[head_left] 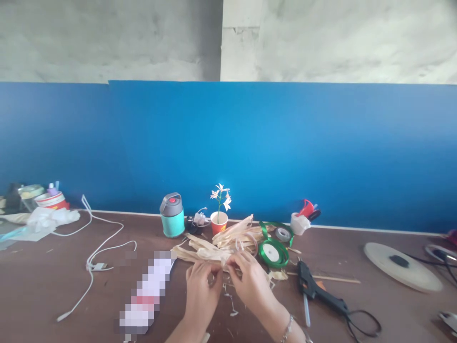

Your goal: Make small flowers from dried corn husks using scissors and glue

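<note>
Pale, creased strips of dried corn husk (198, 252) fan out with frayed edges, pinched tight at twelve o'clock of the left hand (203, 291) and eleven o'clock of the right hand (250, 286).

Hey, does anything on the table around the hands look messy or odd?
Yes. Pale shreds of dried husk lie scattered on the brown table below the left hand and right hand, loose litter beside the bundle of dried husk strips. The long object nearby is pixelated, so unidentifiable.
</note>
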A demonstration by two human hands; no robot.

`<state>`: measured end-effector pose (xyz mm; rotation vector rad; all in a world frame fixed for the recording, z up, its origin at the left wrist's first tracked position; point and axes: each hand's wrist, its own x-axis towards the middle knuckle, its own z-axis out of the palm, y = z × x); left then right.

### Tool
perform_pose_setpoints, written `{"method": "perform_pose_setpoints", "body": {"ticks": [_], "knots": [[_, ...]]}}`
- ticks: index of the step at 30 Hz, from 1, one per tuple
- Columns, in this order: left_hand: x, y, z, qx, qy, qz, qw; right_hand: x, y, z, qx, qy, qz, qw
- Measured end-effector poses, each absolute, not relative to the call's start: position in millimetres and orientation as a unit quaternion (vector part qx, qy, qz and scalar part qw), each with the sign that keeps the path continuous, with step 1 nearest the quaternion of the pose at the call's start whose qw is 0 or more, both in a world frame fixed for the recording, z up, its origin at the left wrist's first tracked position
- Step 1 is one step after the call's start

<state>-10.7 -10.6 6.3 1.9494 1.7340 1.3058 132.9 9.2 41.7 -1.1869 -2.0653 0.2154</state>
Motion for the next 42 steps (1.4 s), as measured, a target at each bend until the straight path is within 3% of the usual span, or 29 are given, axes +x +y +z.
{"method": "perform_pose_setpoints", "body": {"ticks": [26,31,35,38,42], "knots": [[-9.8,-11.4,6.0,0.666,0.577,0.46,0.11,129.9,8.5,35.5,-0.458,-0.805,0.053,0.373],[-9.9,-10.8,6.2,0.651,0.581,0.468,0.143,129.0,7.7,34.8,-0.465,-0.802,0.049,0.372],[-11.5,-7.8,2.7,0.609,0.576,0.509,0.195,126.4,5.1,36.7,-0.452,-0.784,0.049,0.423],[-12.3,-6.9,3.0,0.549,0.564,0.569,0.24,124.1,5.6,34.8,-0.477,-0.722,0.127,0.485],[-11.7,-9.3,7.5,0.493,0.525,0.617,0.318,121.2,9.3,29.9,-0.481,-0.63,0.359,0.493]]}}
